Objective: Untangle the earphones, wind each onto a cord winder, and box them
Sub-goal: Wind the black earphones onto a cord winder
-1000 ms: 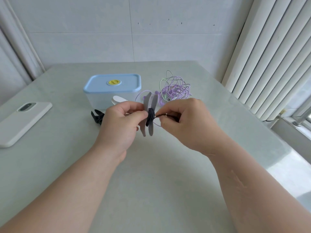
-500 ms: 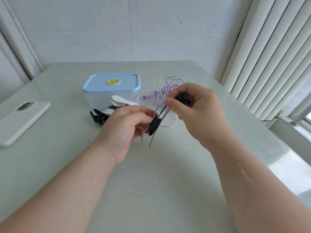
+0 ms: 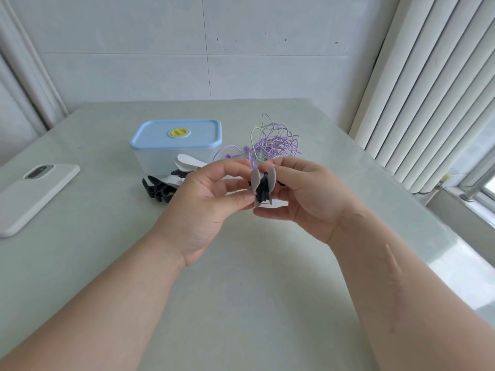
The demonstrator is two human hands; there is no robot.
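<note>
**Position.** The winder (image 3: pixel 262 187) is held above the table (image 3: pixel 241 303), in front of the box (image 3: pixel 176 145). Black cord (image 3: pixel 262 190) is packed round its waist, between the two grey wings.

**Grip.** The left hand (image 3: pixel 206 199) pinches one wing between thumb and fingers (image 3: pixel 235 200). The right hand (image 3: pixel 302 194) has its fingers (image 3: pixel 270 211) curled round the other wing, thumb underneath. Whether the free end of the cord is tucked in cannot be told.

**Step in hand (judged).** Closing off the wrap of the black earphones.

1. Hold the winder by the wings only, so the turns are not pushed off the waist.
2. Lay the last turn snug beside the others, not across them.
3. Lock the end before loosening either hand; a slack end is likely to unwind.
4. The box lid is on; it needs opening before the winder goes in.

**Remaining.** The purple tangle (image 3: pixel 276 143) lies beside the box, unwound. Spare winders (image 3: pixel 158 190) lie in front of it.
</note>
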